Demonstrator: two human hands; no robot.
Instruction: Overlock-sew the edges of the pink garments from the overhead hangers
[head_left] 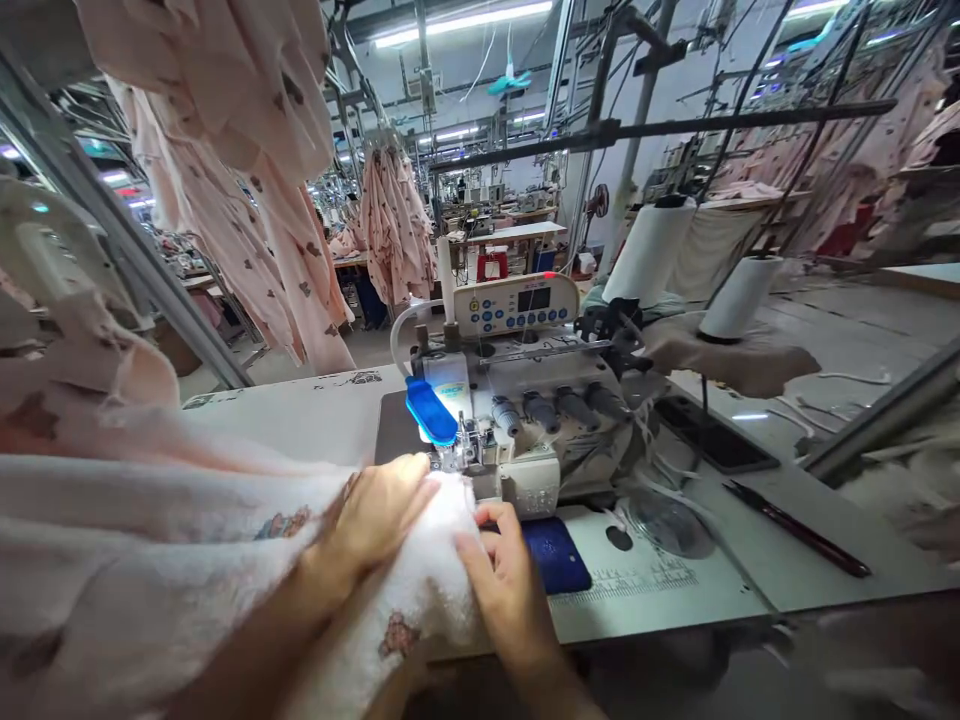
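Note:
A fluffy pale pink fabric [439,570] with small bear prints runs up to the presser foot of an overlock sewing machine [562,430]. My left hand [379,510] lies on top of it just before the foot, fingers stretched forward and close together, pressing it down. At the fabric's right edge, my right hand [506,570] is closed, thumb and bent fingers gripping the border. A blue guard [431,410] sits above the lit needle area, close to my left fingertips. More of the fabric spreads left across the table, its folds partly hidden by my left forearm.
Right of my right hand lies a dark blue flat object [559,556]. Farther right are tweezers [799,528], a phone-like dark slab [716,432] and a clear round dish [667,522]. Thread cones [651,250] stand behind. Printed pink garments [225,160] hang at left.

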